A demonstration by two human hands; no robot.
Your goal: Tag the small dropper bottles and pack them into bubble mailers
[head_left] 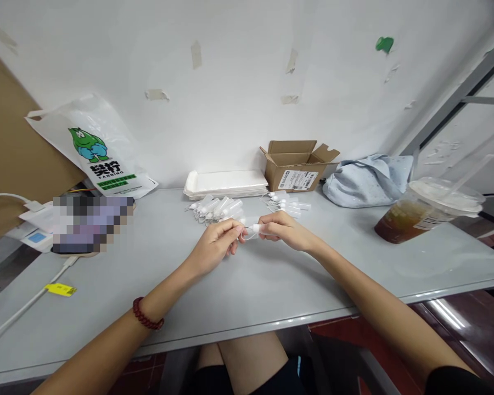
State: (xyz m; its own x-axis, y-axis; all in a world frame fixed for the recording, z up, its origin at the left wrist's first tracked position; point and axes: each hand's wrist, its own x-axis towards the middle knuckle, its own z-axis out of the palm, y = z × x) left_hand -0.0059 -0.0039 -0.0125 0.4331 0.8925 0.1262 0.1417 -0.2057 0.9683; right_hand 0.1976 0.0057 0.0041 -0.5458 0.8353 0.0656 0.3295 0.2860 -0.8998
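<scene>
My right hand is closed around a small clear squeeze bottle with a white cap, its tip pointing left. A thin dark needle-like tip and a white loop extend from the cap to my left hand. My left thumb and fingers are pinched together there; what lies between them is hidden. Just beyond my hands are a pile of similar small bottles on the left and a smaller group of bottles on the right, with white caps and thin loops.
Stacked white trays and an open cardboard box stand against the wall. A blue cloth bundle and a tilted-looking iced drink cup are right. Left are a plastic bag, a phone and a white cable.
</scene>
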